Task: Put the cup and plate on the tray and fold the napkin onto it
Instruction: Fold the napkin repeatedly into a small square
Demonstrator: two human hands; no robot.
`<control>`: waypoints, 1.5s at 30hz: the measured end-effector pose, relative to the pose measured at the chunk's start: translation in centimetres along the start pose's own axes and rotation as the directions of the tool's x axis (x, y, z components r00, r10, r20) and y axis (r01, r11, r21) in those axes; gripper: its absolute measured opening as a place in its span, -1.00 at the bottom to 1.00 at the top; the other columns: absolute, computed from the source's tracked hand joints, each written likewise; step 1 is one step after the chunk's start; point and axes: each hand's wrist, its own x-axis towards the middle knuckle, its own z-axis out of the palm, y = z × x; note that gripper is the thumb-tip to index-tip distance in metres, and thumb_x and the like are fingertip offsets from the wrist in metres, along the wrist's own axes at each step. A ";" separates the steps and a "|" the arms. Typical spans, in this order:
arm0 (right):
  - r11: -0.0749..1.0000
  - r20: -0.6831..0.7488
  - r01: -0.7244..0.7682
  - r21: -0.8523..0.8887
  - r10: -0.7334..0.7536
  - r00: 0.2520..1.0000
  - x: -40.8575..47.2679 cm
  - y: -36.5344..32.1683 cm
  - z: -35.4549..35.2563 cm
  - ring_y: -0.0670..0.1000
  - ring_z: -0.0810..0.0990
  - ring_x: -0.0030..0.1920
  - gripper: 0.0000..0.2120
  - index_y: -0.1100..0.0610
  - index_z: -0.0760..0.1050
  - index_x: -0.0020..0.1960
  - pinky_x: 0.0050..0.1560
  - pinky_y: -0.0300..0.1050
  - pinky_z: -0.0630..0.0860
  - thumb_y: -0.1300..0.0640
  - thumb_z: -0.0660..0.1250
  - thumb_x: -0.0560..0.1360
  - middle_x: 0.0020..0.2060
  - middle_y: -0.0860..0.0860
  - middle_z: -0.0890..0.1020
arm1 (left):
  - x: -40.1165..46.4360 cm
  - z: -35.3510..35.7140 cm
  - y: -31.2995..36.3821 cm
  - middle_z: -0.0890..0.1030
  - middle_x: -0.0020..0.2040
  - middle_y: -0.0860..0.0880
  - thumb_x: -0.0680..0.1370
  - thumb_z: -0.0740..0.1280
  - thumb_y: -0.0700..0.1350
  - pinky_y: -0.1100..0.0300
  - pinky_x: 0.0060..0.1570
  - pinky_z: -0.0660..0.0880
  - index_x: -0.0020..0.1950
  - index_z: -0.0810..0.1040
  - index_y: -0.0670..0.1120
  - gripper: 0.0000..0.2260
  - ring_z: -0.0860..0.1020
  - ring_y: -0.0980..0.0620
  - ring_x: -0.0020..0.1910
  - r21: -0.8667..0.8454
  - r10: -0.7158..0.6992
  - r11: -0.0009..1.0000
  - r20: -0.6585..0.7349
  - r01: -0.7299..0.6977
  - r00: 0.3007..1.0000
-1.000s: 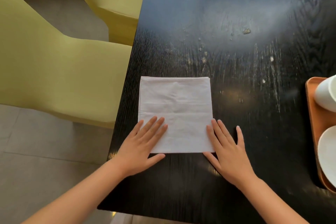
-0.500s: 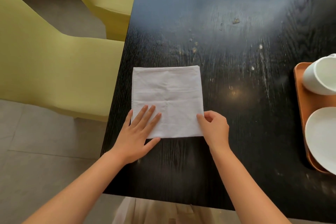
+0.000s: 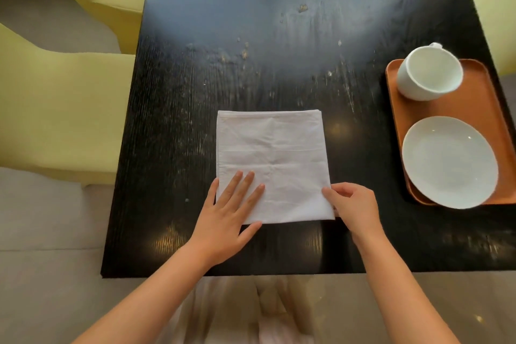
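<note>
Napkin (image 3: 272,159) soft, limp; I'd lift by near-right corner. R hand (image 3: 352,207) grip pinching it, L hand (image 3: 229,213) flat, open.

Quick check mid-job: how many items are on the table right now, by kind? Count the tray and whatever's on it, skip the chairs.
Cups: 1, white cup, on the tray
Plates: 1, white plate, on the tray
Trays: 1, orange tray
Napkins: 1, white napkin, folded flat on the table, not yet on the tray
Total: 4
</note>
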 end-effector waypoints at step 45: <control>0.854 -0.114 0.520 0.015 -0.516 0.849 -0.7 -1.2 -3.7 -0.14 0.57 -0.08 -0.88 -0.06 0.57 -0.11 0.01 -0.01 0.53 0.16 0.33 0.49 -0.19 -0.15 0.62 | -0.9 -4.8 1.4 0.66 -0.20 0.19 0.48 0.39 -0.15 0.37 -0.10 0.52 -0.09 0.60 0.13 -0.84 0.61 0.20 -0.14 -0.833 -0.567 0.553 -0.356 0.023 0.743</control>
